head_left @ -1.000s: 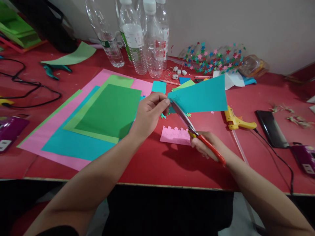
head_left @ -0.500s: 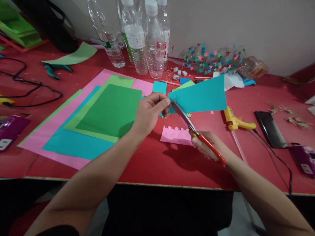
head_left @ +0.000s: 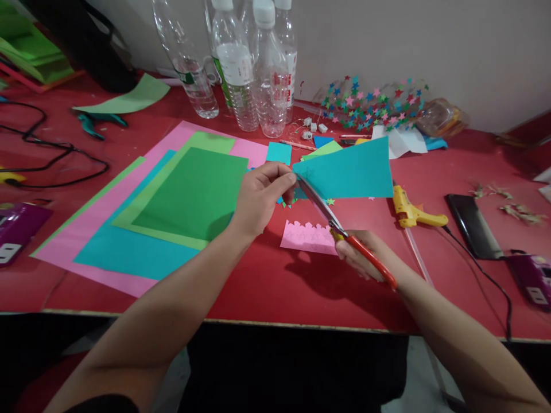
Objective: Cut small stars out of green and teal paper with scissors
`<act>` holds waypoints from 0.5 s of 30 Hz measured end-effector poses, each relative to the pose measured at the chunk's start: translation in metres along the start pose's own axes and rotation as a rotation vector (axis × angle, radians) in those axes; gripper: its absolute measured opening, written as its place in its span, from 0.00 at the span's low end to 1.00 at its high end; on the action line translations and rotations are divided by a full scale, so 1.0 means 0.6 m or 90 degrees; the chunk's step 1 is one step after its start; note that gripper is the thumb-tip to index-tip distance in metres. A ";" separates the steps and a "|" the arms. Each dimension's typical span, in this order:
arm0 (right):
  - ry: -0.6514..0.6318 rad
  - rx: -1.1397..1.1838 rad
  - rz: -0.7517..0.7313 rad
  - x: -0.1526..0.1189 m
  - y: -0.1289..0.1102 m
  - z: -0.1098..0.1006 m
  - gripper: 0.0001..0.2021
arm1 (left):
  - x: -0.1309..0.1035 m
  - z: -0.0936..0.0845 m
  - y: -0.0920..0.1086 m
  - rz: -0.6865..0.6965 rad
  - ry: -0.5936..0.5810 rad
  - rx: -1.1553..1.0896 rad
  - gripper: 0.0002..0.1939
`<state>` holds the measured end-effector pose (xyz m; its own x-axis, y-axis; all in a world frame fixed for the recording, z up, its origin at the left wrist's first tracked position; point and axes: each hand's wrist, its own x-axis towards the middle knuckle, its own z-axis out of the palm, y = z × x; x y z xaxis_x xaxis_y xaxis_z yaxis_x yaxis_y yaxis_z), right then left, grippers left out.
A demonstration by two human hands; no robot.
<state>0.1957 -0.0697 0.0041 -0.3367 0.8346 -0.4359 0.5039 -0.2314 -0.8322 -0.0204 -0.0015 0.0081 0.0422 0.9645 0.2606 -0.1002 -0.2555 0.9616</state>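
Note:
My left hand (head_left: 267, 195) pinches the left corner of a blue sheet of paper (head_left: 357, 172), which hangs above the table and slants up to the right. In my right hand (head_left: 364, 252) are scissors (head_left: 370, 261) with red handles. Their blades reach up and left to the corner by my left fingertips, where faint drawn lines show on the paper. Under the scissors lies a pink strip (head_left: 305, 236) with a jagged upper edge. Small cut stars (head_left: 330, 202) lie beneath the blue sheet, partly hidden.
Stacked coloured sheets (head_left: 193, 189) lie at the left. Plastic bottles (head_left: 271, 80) stand at the back, beside a star-covered clear bottle (head_left: 374, 103). A yellow glue gun (head_left: 413, 212) with a cord and a black phone (head_left: 472, 225) are on the right.
The free right end of the blue paper has dipped slightly and shifted a little left. Both hands and the scissors have hardly moved.

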 end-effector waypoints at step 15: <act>-0.072 0.059 -0.040 0.000 0.002 -0.008 0.25 | -0.007 0.004 0.003 0.037 0.030 0.045 0.09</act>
<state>0.2003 -0.0672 0.0046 -0.4549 0.7889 -0.4132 0.4047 -0.2302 -0.8850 -0.0184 -0.0060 0.0088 -0.0088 0.9494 0.3140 -0.0303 -0.3141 0.9489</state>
